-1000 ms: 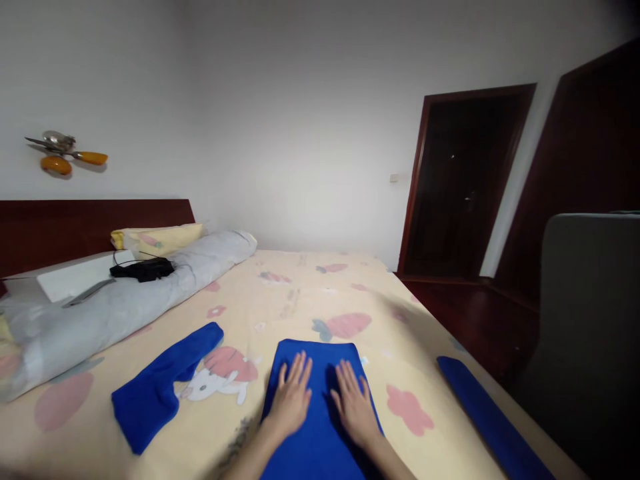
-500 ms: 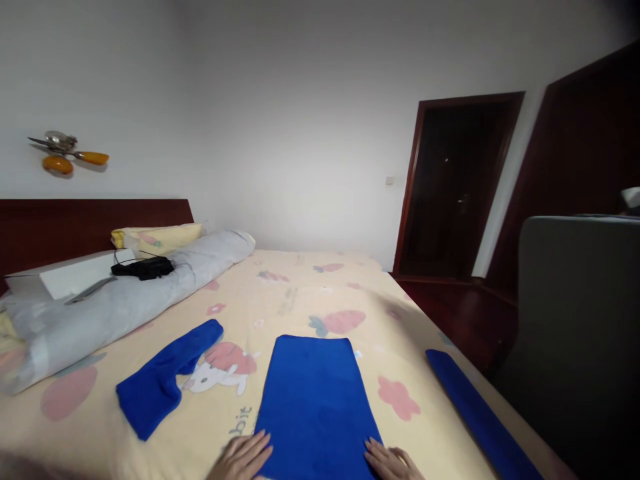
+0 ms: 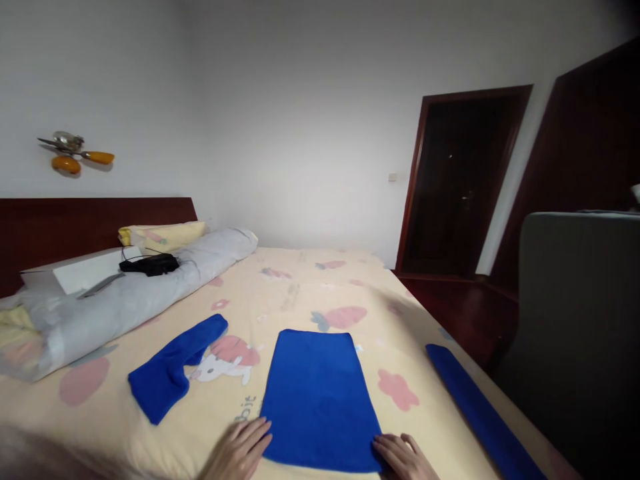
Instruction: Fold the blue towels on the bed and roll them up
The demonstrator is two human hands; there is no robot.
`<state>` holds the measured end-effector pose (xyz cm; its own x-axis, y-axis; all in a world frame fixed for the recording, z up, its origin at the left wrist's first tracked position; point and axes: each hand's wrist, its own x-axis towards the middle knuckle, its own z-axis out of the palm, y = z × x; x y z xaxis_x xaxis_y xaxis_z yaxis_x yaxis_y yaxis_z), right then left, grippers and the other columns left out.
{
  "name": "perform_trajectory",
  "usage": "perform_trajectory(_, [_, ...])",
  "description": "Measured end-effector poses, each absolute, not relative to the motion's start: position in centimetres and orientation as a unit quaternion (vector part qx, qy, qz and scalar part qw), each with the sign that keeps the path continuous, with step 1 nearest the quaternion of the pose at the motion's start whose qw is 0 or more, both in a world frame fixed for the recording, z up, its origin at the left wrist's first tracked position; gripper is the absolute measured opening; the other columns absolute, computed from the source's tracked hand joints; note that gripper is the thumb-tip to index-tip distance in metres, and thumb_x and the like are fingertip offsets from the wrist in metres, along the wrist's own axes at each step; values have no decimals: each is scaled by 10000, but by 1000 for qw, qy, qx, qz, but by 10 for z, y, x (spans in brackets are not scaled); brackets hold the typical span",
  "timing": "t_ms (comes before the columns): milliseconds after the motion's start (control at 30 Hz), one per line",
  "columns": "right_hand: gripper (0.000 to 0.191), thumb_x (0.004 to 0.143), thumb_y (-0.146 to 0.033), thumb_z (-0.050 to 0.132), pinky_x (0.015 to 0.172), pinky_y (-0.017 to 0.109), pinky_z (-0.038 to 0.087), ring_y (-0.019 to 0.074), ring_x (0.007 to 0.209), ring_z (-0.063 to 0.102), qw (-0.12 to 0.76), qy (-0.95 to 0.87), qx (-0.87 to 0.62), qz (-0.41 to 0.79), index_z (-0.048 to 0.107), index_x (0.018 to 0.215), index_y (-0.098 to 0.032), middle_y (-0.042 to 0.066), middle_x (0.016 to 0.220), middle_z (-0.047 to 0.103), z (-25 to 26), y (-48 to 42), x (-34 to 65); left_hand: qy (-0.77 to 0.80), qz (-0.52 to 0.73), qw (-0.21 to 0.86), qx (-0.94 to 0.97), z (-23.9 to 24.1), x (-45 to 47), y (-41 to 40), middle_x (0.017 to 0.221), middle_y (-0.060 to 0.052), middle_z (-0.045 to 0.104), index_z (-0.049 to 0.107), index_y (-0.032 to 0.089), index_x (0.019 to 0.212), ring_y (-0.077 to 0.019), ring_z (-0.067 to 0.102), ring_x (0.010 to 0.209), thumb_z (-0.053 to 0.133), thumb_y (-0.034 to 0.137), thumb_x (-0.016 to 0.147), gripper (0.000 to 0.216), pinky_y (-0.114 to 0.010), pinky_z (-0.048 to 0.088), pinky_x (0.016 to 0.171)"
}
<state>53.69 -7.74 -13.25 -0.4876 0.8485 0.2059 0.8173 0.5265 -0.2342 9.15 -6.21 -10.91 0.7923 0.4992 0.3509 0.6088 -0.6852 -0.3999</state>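
While each hand's fingers [image 3: 256, 432], together, touch blue cloth's [image 3: 320, 397] edges, pinch unclear, sheet [image 3: 345, 293] alongside

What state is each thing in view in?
Middle blue cloth: spread flat on the bed
Left blue cloth: wrinkled, unevenly shaped
Right blue cloth: long narrow strip, partly out of frame
Left hand: fingers at the middle cloth's near left corner
Right hand: fingers at its near right corner
Door: looks shut
White box: unclear whether open

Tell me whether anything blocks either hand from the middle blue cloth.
Nothing visible: the left hand and right hand touch the middle blue cloth by its near corners. The bent blue cloth and narrow blue cloth lie to either side.
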Motion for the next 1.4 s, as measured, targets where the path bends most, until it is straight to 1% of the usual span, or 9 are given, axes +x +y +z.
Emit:
perform_trajectory(200, [341, 946, -383, 426, 1006, 487, 424, 272, 1164, 583, 188, -849, -491, 48, 676, 1155, -284, 79, 1232, 639, -128, -81, 533, -344, -113, 216, -907, -121, 94, -58, 1395, 5, 528, 517, 223, 1346, -156, 511, 1272, 385, -10, 763, 641, -311, 452, 1032])
perform_trajectory(400, [289, 927, -373, 441, 877, 374, 459, 233, 994, 595, 331, -781, -518, 114, 670, 1029, -229, 94, 1043, 664, -125, -84, 526, -354, -168, 111, -913, -121, 93, -55, 1217, -12, 660, 607, 257, 1235, -159, 595, 1150, 403, 17, 795, 541, -338, 448, 1024])
perform_trajectory(633, [373, 937, -399, 356, 721, 293, 429, 189, 770, 578, 377, -690, -575, 226, 627, 837, -164, 60, 799, 642, -116, -59, 509, -528, -354, -197, -746, -120, 111, -17, 730, -9, 646, 656, 180, 935, -137, 607, 662, 402, 240, 850, 274, -226, 487, 623])
perform_trajectory(733, [305, 908, -305, 341, 698, 278, 421, 186, 754, 583, 351, -682, -600, 226, 595, 839, -151, 56, 783, 641, -121, -38, 508, -584, -355, -189, -705, -124, 121, -1, 617, 14, 558, 624, 157, 895, -129, 560, 584, 381, 192, 839, 252, -210, 432, 563])
perform_trajectory(900, [246, 791, -118, 379, 758, 343, 421, 237, 819, 590, 223, -693, -684, 38, 616, 851, -142, 106, 842, 638, -128, -28, 504, -621, -249, 86, -738, -136, 129, -5, 1029, -73, 682, 648, 201, 1153, -204, 629, 957, 414, 92, 865, 386, -358, 447, 895])
perform_trajectory(1000, [330, 770, -143, 466, 868, 411, 437, 290, 959, 591, 245, -707, -659, -77, 652, 1041, -113, 161, 1041, 644, -130, -37, 479, -617, -228, 190, -729, -143, 146, -19, 1233, -105, 623, 534, 211, 1363, -246, 577, 1123, 344, 44, 881, 544, -439, 410, 988])
perform_trajectory(1100, [489, 824, -203, 501, 1003, 416, 422, 287, 1190, 538, 268, -800, -530, -85, 555, 1307, -145, 137, 1332, 557, -134, -46, 443, -518, -211, 164, -812, -145, 177, -34, 1483, -56, 427, 266, 250, 1524, -218, 427, 1331, 319, 101, 932, 613, -384, 350, 1091])
perform_trajectory(1200, [549, 923, -211, 406, 1070, 402, 399, 240, 1342, 424, 213, -883, -417, -20, 376, 1472, -220, 62, 1475, 411, -138, -50, 420, -413, -152, 58, -896, -143, 201, -44, 1577, -27, 216, 51, 263, 1551, -211, 276, 1431, 378, 294, 978, 661, -359, 300, 1145])
perform_trajectory(1400, [522, 994, -415, 326, 1134, 460, 325, 262, 1404, 305, 171, -866, -466, 59, 330, 1492, -259, 55, 1519, 290, -136, -56, 463, -471, -88, -53, -876, -131, 161, -41, 1591, 6, 111, 66, 395, 1526, -254, 196, 1458, 396, 360, 979, 639, -514, 250, 1152])
